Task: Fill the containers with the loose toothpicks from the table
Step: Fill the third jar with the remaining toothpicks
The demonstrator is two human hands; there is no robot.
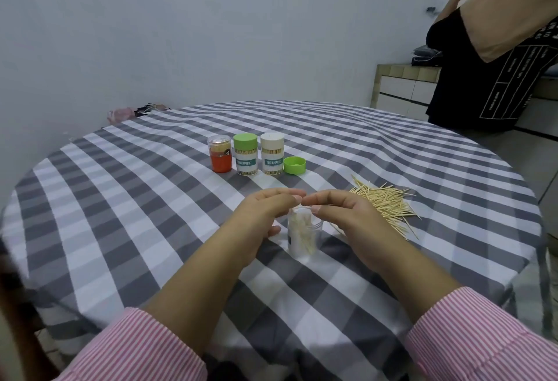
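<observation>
Both hands meet over the open clear jar [305, 235] near the middle of the tabletop [120, 199]. The right hand [347, 214] pinches a few toothpicks at its mouth; the left hand [265, 208] curls round the jar. The loose toothpick pile [386, 202] lies just right.

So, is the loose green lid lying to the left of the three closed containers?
No, the green lid lies right of the white-capped container.

Bare checked desk [136, 214] lies left of the open jar [305, 237], while the toothpick heap [385, 204] crowds its right and three capped jars [246, 158] with a loose green lid [294, 165] stand behind it.
</observation>
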